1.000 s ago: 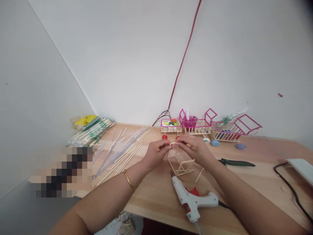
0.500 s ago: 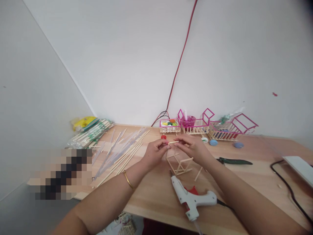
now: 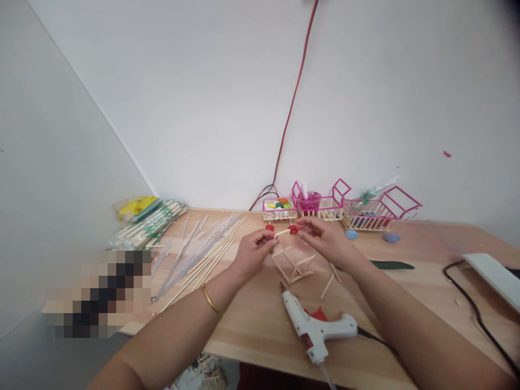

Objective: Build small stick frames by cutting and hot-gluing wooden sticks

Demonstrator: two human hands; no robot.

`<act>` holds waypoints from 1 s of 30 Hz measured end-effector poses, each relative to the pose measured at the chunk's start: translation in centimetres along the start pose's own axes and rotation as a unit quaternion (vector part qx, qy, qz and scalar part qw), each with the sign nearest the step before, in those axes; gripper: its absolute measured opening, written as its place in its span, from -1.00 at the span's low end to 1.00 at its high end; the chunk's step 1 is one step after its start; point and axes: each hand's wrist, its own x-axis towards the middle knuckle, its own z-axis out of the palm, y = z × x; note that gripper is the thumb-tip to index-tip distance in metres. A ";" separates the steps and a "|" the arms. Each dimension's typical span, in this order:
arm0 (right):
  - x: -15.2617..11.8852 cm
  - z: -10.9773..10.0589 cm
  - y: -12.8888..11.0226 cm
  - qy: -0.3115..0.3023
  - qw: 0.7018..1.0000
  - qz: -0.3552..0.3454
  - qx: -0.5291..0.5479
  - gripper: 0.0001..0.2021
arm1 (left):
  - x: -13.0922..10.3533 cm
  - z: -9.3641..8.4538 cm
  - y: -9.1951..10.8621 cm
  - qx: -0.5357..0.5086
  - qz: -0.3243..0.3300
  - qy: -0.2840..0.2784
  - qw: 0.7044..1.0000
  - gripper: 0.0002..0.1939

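My left hand (image 3: 252,253) pinches one end of a short pale wooden stick (image 3: 282,233) above the tabletop. Facing it, my right hand (image 3: 325,238) has thumb and fingertips together near the stick's other end. A red cap (image 3: 293,229) shows right by those fingertips; I cannot tell whether they hold it or it lies behind them. Just past my left fingers is another red cap (image 3: 269,227). Below my hands sits a small open stick frame (image 3: 293,269). A white hot glue gun (image 3: 317,325) with a red trigger lies in front of it.
Small stick carts (image 3: 368,216) with magenta rims line the wall. Wooden sticks and clear glue sticks (image 3: 195,252) spread at left beside bundled sticks (image 3: 152,225). At right are blue discs (image 3: 392,238), dark green-handled pliers (image 3: 392,265), a white box (image 3: 493,276) and a black cable (image 3: 475,298).
My right hand has drawn slightly away from my left, uncovering a red cap at the stick's right end. My left hand keeps its pinch on the stick. The view has shifted a little.
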 end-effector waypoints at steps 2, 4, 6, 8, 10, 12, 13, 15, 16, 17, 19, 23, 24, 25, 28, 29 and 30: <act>0.1 -0.4 0.2 0.016 1.000 0.007 0.001 -0.77 | 0.1 0.0 0.1 -0.027 -0.015 0.008 0.999 -0.76; 0.2 -0.7 0.5 0.032 0.999 0.014 0.004 -0.76 | 0.2 -0.1 0.2 -0.047 -0.030 0.018 0.998 -0.75; 0.3 -1.0 0.8 0.044 0.999 0.020 0.003 -0.75 | 0.2 -0.2 0.2 -0.055 -0.041 0.027 0.997 -0.75; 0.3 -1.2 1.2 0.052 0.998 0.022 -0.005 -0.74 | 0.2 -0.2 0.1 -0.052 -0.046 0.028 0.997 -0.75; 0.4 -1.5 1.5 0.058 0.998 0.022 -0.017 -0.75 | 0.2 -0.2 0.0 -0.044 -0.045 0.022 0.998 -0.74; 0.4 -1.8 1.6 0.064 0.997 0.021 -0.030 -0.77 | 0.1 -0.3 -0.2 -0.036 -0.044 0.013 0.998 -0.75; 0.4 -2.0 1.6 0.064 0.997 0.021 -0.040 -0.78 | 0.1 -0.3 -0.3 -0.033 -0.043 0.011 0.998 -0.75; 0.4 -2.3 1.5 0.050 0.996 0.023 -0.068 -0.80 | 0.1 -0.4 -0.5 -0.031 -0.042 0.009 0.999 -0.77; 0.4 -2.5 1.4 0.040 0.995 0.025 -0.085 -0.81 | 0.1 -0.4 -0.5 -0.031 -0.042 0.010 0.999 -0.77; 0.3 -2.6 1.3 0.030 0.994 0.028 -0.102 -0.82 | 0.1 -0.4 -0.5 -0.029 -0.043 0.010 0.999 -0.78; 0.2 -2.8 1.3 0.011 0.991 0.035 -0.127 -0.82 | 0.1 -0.5 -0.4 -0.031 -0.045 0.013 0.998 -0.77; 0.1 -2.6 1.3 -0.029 0.991 0.043 -0.122 -0.81 | 0.2 -0.5 -0.1 -0.049 -0.051 0.023 0.997 -0.73; 0.1 -2.5 1.3 -0.039 0.992 0.044 -0.113 -0.81 | 0.2 -0.5 0.0 -0.051 -0.051 0.023 0.997 -0.72; 0.0 -2.3 1.4 -0.048 0.992 0.045 -0.105 -0.82 | 0.2 -0.5 0.0 -0.052 -0.052 0.021 0.997 -0.72; 0.0 -1.7 1.8 -0.069 0.994 0.041 -0.068 -0.81 | 0.1 -0.6 0.0 -0.041 -0.051 0.007 0.998 -0.73; -0.1 -1.5 2.1 -0.076 0.995 0.040 -0.054 -0.76 | 0.1 -0.6 0.0 -0.035 -0.051 0.002 0.998 -0.73; -0.1 -1.3 2.3 -0.082 0.995 0.038 -0.042 -0.68 | 0.1 -0.7 0.0 -0.029 -0.050 -0.003 0.998 -0.73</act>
